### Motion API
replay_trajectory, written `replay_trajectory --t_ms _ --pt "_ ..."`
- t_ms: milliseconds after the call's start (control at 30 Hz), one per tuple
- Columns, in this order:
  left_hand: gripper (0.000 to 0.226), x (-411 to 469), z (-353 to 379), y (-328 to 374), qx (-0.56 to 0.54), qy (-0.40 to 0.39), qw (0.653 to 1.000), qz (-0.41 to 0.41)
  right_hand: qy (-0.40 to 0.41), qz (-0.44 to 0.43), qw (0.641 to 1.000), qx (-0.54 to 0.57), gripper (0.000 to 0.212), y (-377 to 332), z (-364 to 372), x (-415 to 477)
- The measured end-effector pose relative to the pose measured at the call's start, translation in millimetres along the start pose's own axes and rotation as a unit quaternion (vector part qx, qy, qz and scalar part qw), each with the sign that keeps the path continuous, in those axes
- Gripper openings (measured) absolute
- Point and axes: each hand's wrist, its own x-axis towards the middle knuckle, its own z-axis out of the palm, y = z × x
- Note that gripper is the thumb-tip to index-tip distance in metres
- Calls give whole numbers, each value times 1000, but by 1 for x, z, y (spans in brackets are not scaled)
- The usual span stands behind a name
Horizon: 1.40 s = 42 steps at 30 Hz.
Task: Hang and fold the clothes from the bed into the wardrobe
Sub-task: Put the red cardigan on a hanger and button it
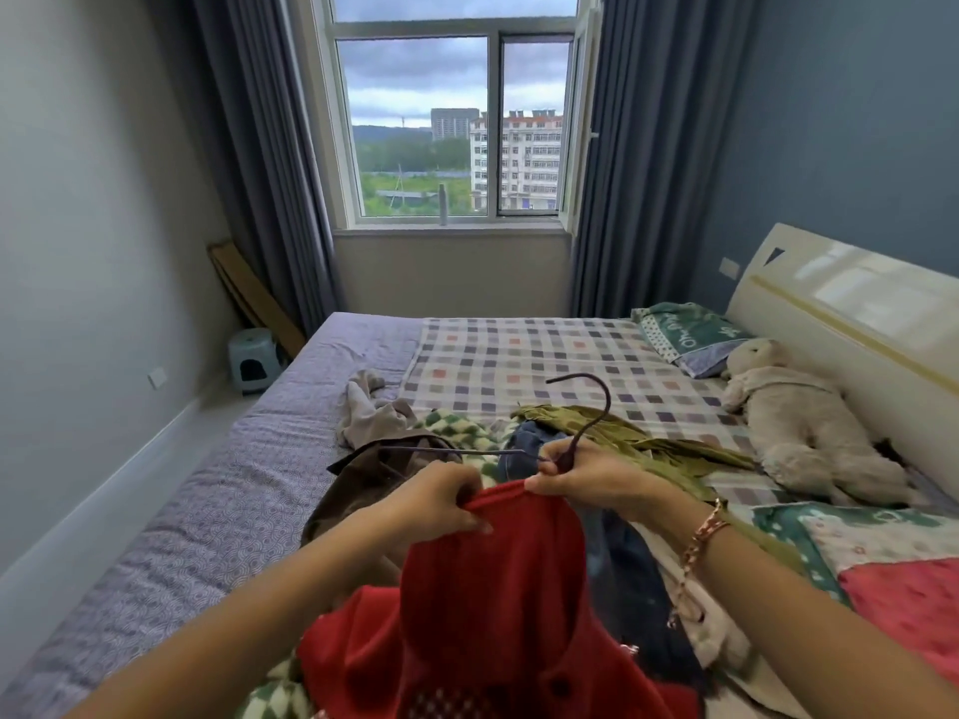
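Note:
A red garment (493, 604) hangs in front of me over the bed (218, 511). My left hand (441, 498) pinches its top edge on the left. My right hand (586, 472) pinches the same edge on the right and also holds a dark wire hanger (597, 407), whose hook curves up and whose arm (441, 450) sticks out to the left. Behind my hands lies a pile of clothes: a brown piece (363, 474), a beige piece (363, 407), a green checked piece (456, 428), a blue piece (524, 448) and an olive piece (638, 443).
A plush toy (809, 433) and a green pillow (690, 334) lie by the white headboard (856, 313) on the right. A patchwork quilt (882, 552) covers the near right. A pale stool (254, 358) stands on the floor left of the bed, below the window (451, 127).

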Motion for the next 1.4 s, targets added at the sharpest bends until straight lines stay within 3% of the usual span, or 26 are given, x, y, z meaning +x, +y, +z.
replay_trajectory --t_ms 67,167,267,367,533,633,733,867,1033,1167,1267,1300,1400 --pt "17 -7 3 -18 -32 12 998 -59 15 3 1000 -12 39 -1 -7 2" --pt "34 -7 3 -34 -62 109 983 -137 40 30 999 -21 32 4 -16 2" --pt "36 10 4 -33 -88 156 969 -169 45 36 998 -31 30 16 -20 2" --pt "15 28 12 -19 -73 202 960 -179 69 29 995 -67 19 21 -28 0" --pt "22 32 6 -2 -16 231 962 -143 162 4 980 -118 33 8 -46 -10" --pt "21 33 -12 -1 51 253 960 -109 186 -28 969 -160 27 -19 -56 -23" --pt "24 31 -25 -14 122 203 963 -132 199 -26 970 -135 18 -33 -64 -36" --pt "23 23 -30 -24 126 182 964 -147 120 26 992 -14 28 -29 -58 -40" --pt "26 19 -24 4 132 138 979 -75 92 45 991 -82 24 -6 -7 -13" --pt "25 13 -22 18 140 163 975 -50 91 63 982 -155 21 4 14 9" --pt "23 8 -21 34 84 204 974 -53 95 37 971 -218 7 2 24 16" --pt "21 7 -23 45 48 215 974 -59 88 26 973 -211 15 5 27 18" --pt "20 4 -23 78 -44 216 974 -60 45 -12 994 -98 22 17 37 22"
